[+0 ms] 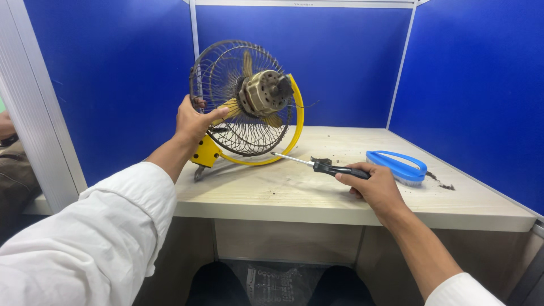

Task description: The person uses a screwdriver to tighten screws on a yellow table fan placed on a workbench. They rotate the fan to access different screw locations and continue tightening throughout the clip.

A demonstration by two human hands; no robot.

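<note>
A small fan (246,102) with a dusty wire cage, a yellow rim and a bare motor at its hub stood tilted up on the table (317,198), at about eleven o'clock from where I watched. My left hand (192,122) was clamped on the cage's left edge, thumb hooked into the wires, propping it. At four o'clock from the fan, my right hand (377,187) lay on the table, fingers wrapped shut around the black handle of a screwdriver (317,165), whose metal shaft pointed toward ten o'clock, at the bottom of the yellow rim, its tip just short of it. A blue scrubbing brush (399,167) sat at two o'clock from that hand, close by, with dark crumbs of dirt scattered around it. Blue partition walls (340,62) closed in the desk. As I judged it, the fan balanced only on its lower edge and that one grip, so a push from the screwdriver tip could have rolled it off balance, and the tip could have slipped on the dusty wires toward my left fingers.
</note>
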